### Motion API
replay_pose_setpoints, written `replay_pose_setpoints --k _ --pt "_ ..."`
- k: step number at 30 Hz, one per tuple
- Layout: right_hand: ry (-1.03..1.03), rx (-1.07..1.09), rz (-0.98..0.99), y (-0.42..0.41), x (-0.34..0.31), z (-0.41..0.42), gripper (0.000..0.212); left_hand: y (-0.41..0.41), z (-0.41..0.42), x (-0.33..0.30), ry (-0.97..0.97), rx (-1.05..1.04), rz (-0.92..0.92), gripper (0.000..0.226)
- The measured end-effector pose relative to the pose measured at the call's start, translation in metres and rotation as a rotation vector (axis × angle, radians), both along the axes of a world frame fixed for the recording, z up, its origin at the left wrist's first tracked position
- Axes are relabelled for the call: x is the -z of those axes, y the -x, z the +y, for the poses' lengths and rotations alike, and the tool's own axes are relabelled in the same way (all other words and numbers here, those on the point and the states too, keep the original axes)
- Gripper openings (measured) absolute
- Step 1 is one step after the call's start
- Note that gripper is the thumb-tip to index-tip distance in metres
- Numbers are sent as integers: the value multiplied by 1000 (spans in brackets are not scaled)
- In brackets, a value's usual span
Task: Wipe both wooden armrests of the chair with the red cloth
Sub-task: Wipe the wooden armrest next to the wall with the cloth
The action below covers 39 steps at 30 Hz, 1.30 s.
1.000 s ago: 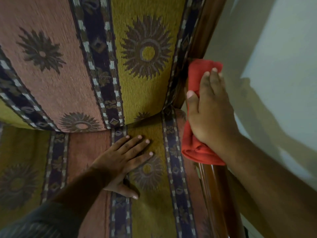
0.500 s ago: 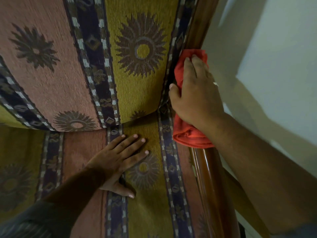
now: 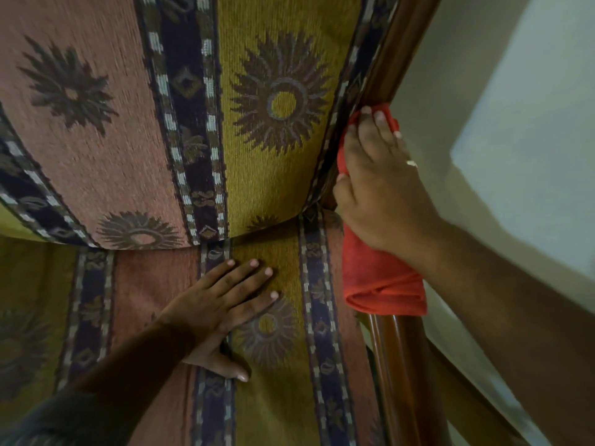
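The right hand's fingers (image 3: pixel 376 130) are lying flat, pressing the red cloth (image 3: pixel 380 278) onto the wooden armrest (image 3: pixel 402 365) at the seat's right edge. It's slid further up toward the backrest than a second ago, so this armrest's nearly wiped. Left hand (image 3: pixel 215 310) is resting on the seat cushion (image 3: pixel 283 397), fingers spread. No writing anywhere.

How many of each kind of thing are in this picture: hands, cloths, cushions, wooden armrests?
Hands: 2, left hand and right hand
Cloths: 1, red cloth
Cushions: 2, back cushion and seat cushion
Wooden armrests: 1, armrest
Total: 6
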State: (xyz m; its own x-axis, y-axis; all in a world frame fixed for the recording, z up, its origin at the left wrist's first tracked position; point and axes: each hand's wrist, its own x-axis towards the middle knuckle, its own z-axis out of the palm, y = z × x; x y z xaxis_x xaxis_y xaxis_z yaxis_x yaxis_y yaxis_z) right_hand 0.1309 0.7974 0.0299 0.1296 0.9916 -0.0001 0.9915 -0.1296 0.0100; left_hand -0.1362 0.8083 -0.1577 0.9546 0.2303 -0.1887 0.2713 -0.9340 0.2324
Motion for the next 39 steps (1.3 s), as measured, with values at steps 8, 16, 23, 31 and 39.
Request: replay_pose_setpoints --k 8,16,23,31,39 --pt "-38 83 198 3 5 -33 70 1 1 -2 19 5 -48 124" --pt "-9 27 89 -9 2 2 71 -1 -1 -2 2 2 -31 123" --pt "-104 182 230 7 5 -22 72 -1 -2 -5 9 1 -46 123" --pt "-69 181 197 0 2 -1 71 0 -2 -3 -3 9 -63 123" --pt "24 -6 42 -5 -1 -4 76 1 -1 -3 -5 14 -56 122"
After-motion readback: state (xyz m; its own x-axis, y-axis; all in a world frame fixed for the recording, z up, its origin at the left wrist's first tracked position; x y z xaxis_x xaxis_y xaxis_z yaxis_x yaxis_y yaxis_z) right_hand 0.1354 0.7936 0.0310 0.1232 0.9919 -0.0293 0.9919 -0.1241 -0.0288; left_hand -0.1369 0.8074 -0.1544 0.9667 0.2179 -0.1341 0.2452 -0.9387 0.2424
